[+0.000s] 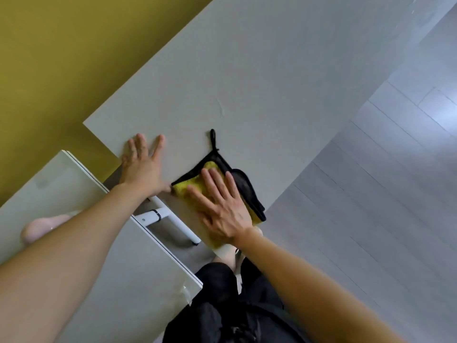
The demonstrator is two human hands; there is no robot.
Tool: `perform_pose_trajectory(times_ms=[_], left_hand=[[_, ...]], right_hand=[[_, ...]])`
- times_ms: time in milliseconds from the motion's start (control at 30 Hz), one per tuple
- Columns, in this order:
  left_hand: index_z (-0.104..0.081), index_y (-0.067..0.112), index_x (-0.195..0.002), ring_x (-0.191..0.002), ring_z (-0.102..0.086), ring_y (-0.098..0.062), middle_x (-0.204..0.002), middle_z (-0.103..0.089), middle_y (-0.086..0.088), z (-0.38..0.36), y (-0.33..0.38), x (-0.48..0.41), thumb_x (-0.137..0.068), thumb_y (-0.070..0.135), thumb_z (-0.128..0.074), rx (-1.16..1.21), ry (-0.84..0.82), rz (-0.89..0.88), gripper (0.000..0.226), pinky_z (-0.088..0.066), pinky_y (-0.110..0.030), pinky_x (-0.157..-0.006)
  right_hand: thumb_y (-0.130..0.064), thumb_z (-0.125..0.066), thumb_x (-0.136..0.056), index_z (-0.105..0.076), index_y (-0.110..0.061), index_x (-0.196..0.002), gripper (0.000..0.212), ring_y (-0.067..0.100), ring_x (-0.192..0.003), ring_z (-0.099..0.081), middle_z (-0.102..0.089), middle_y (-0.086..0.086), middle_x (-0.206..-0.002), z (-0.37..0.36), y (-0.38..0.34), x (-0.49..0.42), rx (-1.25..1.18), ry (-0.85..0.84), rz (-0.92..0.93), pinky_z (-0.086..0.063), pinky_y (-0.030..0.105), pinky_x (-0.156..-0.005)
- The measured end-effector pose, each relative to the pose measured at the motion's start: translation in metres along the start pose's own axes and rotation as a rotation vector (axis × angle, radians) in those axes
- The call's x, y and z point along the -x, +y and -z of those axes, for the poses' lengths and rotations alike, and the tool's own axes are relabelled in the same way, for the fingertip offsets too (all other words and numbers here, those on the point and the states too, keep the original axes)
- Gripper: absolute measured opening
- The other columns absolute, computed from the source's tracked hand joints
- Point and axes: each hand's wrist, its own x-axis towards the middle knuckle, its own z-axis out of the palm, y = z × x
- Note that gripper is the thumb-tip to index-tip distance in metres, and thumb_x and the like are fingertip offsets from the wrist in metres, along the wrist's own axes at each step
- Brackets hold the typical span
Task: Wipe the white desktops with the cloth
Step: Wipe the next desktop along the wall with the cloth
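Dark clothing (235, 305): nearest, bottom centre.
Near white desktop (123, 280): left of it, with a blurred pink object (37, 229) toward its left edge.
White metal leg (173, 219): in the gap between the two desktops.
Right hand (222, 211): flat on the cloth, fingers straight and spread, pressing down, curled round nothing.
Cloth (211, 166): yellow, black-edged, folded, on the far white desktop (272, 82) at its near corner; black hanging loop (212, 137) lying beyond the fingertips.
Left hand (142, 167): palm down at the same desktop's left edge, fingers straight and splayed, holding nothing; thumb tip at the cloth's corner, contact unclear.
Grey plank floor (371, 194): right.
Ochre surface (49, 58): far left.
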Motion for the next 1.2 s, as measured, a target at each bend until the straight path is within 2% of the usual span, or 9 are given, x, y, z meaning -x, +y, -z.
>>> perform_pose_trajectory(times_ms=[100,200,300,467,633,733,867,1100,1200], left_hand=[[0.019,0.036,-0.17,-0.166,0.014,-0.045,-0.177,0.02,-0.024,0.002,0.004,0.008,-0.06,0.071,-0.096,0.032,0.028,0.046,0.163,-0.01,-0.061,-0.134],[0.006,0.039,-0.172,-0.168,0.007,-0.039,-0.18,0.01,-0.018,0.002,0.011,0.022,-0.062,0.071,-0.095,0.055,0.051,0.063,0.152,-0.011,-0.056,-0.135],[0.0,0.041,-0.173,-0.169,0.001,-0.033,-0.181,0.004,-0.014,-0.011,0.018,0.039,-0.061,0.07,-0.096,0.026,0.07,-0.073,0.15,-0.02,-0.051,-0.135],[0.013,0.043,-0.17,-0.169,0.01,-0.032,-0.181,0.016,-0.011,-0.029,0.025,0.051,-0.049,0.067,-0.102,0.018,0.075,-0.092,0.168,-0.021,-0.05,-0.135],[0.011,0.044,-0.171,-0.169,0.004,-0.034,-0.182,0.011,-0.014,-0.03,0.024,0.048,-0.042,0.072,-0.101,0.017,0.093,-0.094,0.173,-0.023,-0.05,-0.134],[0.009,0.043,-0.171,-0.169,0.006,-0.036,-0.181,0.011,-0.015,-0.032,0.026,0.047,-0.042,0.066,-0.105,0.038,0.092,-0.101,0.174,-0.018,-0.049,-0.136],[0.011,0.044,-0.171,-0.169,0.008,-0.035,-0.181,0.012,-0.015,-0.032,0.029,0.044,-0.043,0.061,-0.106,0.04,0.101,-0.076,0.174,-0.013,-0.045,-0.135],[0.015,0.044,-0.169,-0.169,0.007,-0.035,-0.181,0.011,-0.014,-0.03,0.029,0.038,-0.043,0.065,-0.105,0.004,0.112,-0.081,0.175,-0.02,-0.046,-0.135],[0.016,0.047,-0.168,-0.169,0.005,-0.033,-0.182,0.01,-0.012,-0.028,0.03,0.039,-0.043,0.067,-0.103,-0.019,0.124,-0.071,0.175,-0.027,-0.05,-0.131]], right_hand=[[-0.06,-0.046,-0.106,-0.026,-0.036,-0.171,0.072,0.027,-0.168,-0.002,-0.007,0.006,-0.182,0.012,0.049,0.003,0.075,0.01,0.122,-0.002,0.072,-0.129],[-0.064,-0.06,-0.097,-0.043,-0.028,-0.164,0.078,0.031,-0.168,-0.008,-0.015,0.01,-0.18,0.043,0.135,-0.004,0.132,0.093,-0.162,-0.001,0.078,-0.125],[-0.069,-0.052,-0.097,-0.047,-0.019,-0.156,0.077,0.028,-0.168,0.0,-0.003,0.011,-0.182,0.071,0.188,-0.022,0.173,0.069,-0.281,0.003,0.068,-0.131],[-0.07,-0.045,-0.099,-0.019,-0.033,-0.173,0.086,0.041,-0.167,0.0,-0.001,0.022,-0.179,0.043,0.125,-0.016,0.139,0.11,-0.29,-0.002,0.068,-0.13],[-0.068,-0.043,-0.102,-0.02,-0.035,-0.172,0.081,0.042,-0.167,0.001,-0.002,0.02,-0.18,-0.002,0.02,0.017,0.055,-0.014,-0.028,-0.006,0.069,-0.129],[-0.069,-0.047,-0.101,-0.026,-0.037,-0.171,0.079,0.033,-0.167,-0.01,-0.015,0.009,-0.18,0.013,0.084,0.016,0.073,0.05,0.091,-0.006,0.065,-0.131],[-0.078,-0.039,-0.102,-0.022,-0.041,-0.171,0.08,0.032,-0.168,-0.01,-0.015,0.008,-0.18,0.05,0.18,-0.002,0.161,0.101,-0.181,-0.005,0.07,-0.129],[-0.07,-0.037,-0.107,-0.017,-0.032,-0.173,0.079,0.028,-0.168,0.0,-0.005,0.007,-0.182,0.07,0.205,0.014,0.215,0.063,0.104,0.0,0.068,-0.132],[-0.069,-0.044,-0.105,-0.023,-0.032,-0.172,0.079,0.03,-0.168,-0.002,-0.009,0.009,-0.181,0.055,0.192,0.014,0.193,0.088,0.004,-0.007,0.067,-0.131]])
